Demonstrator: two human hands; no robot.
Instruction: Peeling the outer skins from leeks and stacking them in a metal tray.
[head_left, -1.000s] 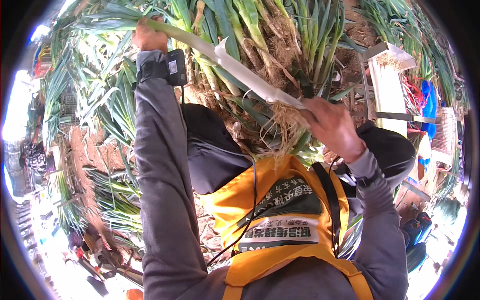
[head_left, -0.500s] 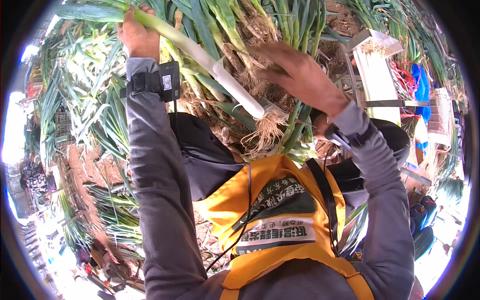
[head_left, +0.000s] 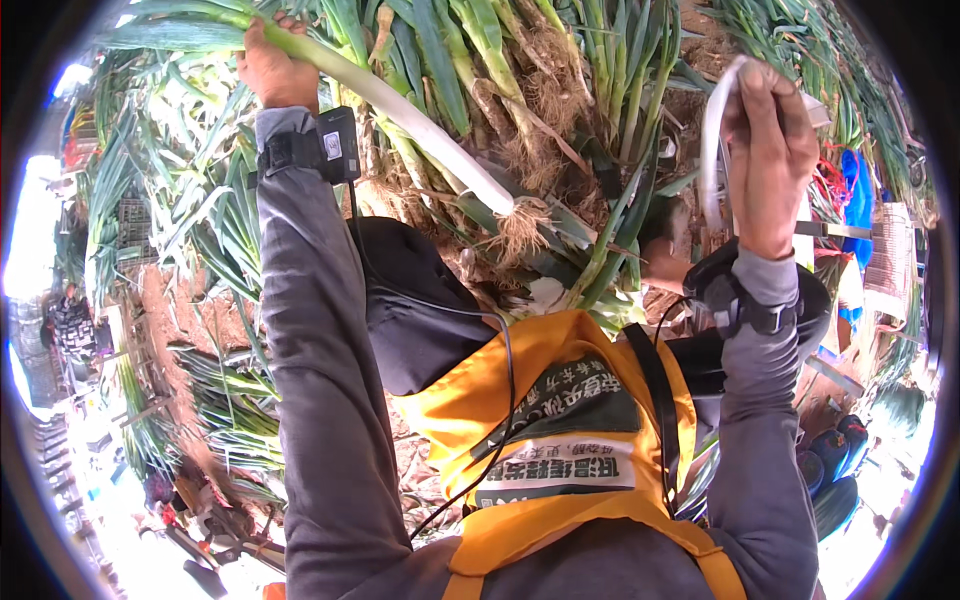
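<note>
My left hand is closed round the green upper part of a long leek. Its white stalk slants down to the right and ends in a tuft of pale roots. At the upper right, my right hand pinches a thin whitish strip of leek skin, held well apart from the stalk. Behind the held leek lies a pile of unpeeled leeks with brown, soil-covered roots.
A white block-like stand with a metal bar is beside my right hand, partly hidden. Red strings and a blue bag lie right of it. More leeks cover the ground at left. A yellow apron covers my lap.
My right hand has moved from near the stalk to the upper right and now has a strip of skin in it. The loose flap on the stalk is gone. The left hand has barely moved.
</note>
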